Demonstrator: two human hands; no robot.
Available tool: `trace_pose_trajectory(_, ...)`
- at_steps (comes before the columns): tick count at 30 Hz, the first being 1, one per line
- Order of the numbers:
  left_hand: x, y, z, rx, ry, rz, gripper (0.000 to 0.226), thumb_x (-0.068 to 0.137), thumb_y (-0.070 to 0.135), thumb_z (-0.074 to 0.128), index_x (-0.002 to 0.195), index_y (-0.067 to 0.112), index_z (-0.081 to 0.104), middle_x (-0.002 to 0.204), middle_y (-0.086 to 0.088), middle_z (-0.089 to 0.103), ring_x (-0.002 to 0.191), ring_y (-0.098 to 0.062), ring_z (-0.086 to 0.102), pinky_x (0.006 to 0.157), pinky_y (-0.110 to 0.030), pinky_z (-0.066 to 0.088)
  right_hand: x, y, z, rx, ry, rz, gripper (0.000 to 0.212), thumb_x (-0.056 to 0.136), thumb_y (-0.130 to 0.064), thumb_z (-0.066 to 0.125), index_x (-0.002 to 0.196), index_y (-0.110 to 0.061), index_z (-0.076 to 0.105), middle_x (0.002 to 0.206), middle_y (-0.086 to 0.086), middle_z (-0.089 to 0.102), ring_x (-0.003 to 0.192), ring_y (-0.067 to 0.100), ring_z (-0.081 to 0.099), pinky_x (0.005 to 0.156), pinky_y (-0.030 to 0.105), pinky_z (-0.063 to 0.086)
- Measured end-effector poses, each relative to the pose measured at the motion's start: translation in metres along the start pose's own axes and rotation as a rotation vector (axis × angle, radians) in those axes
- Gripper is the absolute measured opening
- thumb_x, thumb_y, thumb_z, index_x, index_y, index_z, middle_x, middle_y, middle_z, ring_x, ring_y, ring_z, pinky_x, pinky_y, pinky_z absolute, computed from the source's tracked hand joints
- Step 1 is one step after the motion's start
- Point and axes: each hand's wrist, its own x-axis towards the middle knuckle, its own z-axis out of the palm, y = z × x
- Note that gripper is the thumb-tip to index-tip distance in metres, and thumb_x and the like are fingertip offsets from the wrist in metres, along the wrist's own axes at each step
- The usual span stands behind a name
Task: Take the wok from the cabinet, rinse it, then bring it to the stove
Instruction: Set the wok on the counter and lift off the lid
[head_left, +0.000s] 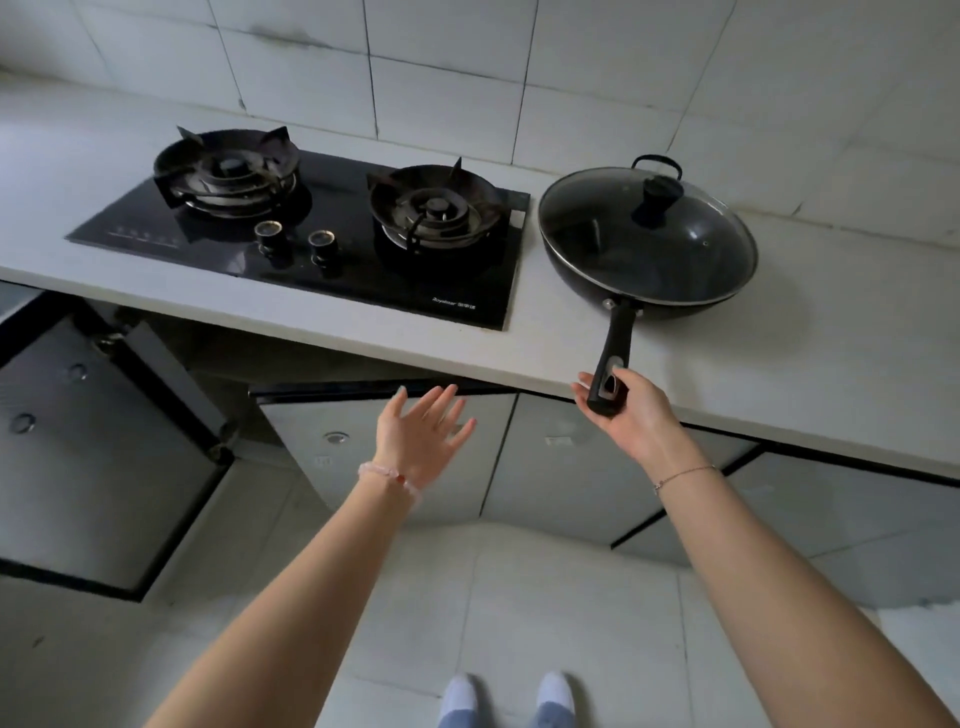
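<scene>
- My wok (649, 244) sits right of centre in the upper half of the frame, on the pale countertop (810, 374) just beside the stove (311, 244); it is not on a burner
- A glass lid (691, 249) with a black knob covers it; a small loop grip shows at its far rim
- Its long axis runs almost straight down the frame, pan at the top and handle (618, 338) pointing down toward me with a slight lean to the left; the handle's end sticks out past the counter edge
- My right hand (631, 408) holds that end from below, fingers curled round it and thumb on top
- My left hand (421, 441) is spread wide at the middle of the frame, fingers apart, holding nothing, in front of the cabinet doors (545, 457) under the counter
- The stove is a black glass top in the upper left with two burners and two knobs between them
- A cabinet door (88, 457) stands swung open at the left edge; grey wall tiles (467, 78) fill the top; the pale tiled floor (545, 613) and my feet show at the bottom
</scene>
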Motion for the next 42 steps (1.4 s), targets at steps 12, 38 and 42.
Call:
trace_pose_trajectory(12,0.034,-0.043,0.097,0.75,-0.103,-0.046,0.034,0.099,0.028,0.037,0.123,0.009,0.051,0.122,-0.008,0.06,0.113,-0.026,0.056,0.097,-0.042,0.045,0.016,-0.047,-0.025,-0.239,0.052,-0.116,0.028,0.098,-0.018,0.038,0.11,-0.002,0.056,0.101,0.012,0.062,0.082,0.021,0.061,0.074,0.03,0.051)
trace_pose_trajectory(38,0.146,-0.063,0.178,1.121,-0.034,-0.062,0.022,0.095,0.017,0.05,0.111,0.007,0.06,0.103,-0.011,0.066,0.089,-0.022,0.065,0.084,-0.036,0.055,0.215,-0.256,0.036,-1.459,-0.023,-0.794,0.057,0.078,-0.033,0.071,0.131,-0.021,0.053,0.134,0.01,0.048,0.123,0.023,0.048,0.1,0.027,0.037)
trace_pose_trajectory(42,0.151,-0.056,0.186,1.074,0.028,0.005,0.018,0.096,0.016,0.047,0.107,0.009,0.059,0.1,-0.008,0.067,0.094,-0.023,0.065,0.089,-0.037,0.053,0.223,-0.256,0.039,-1.53,-0.03,-0.767,0.057,0.078,-0.037,0.071,0.13,-0.023,0.053,0.128,0.013,0.047,0.113,0.026,0.053,0.082,0.021,0.036)
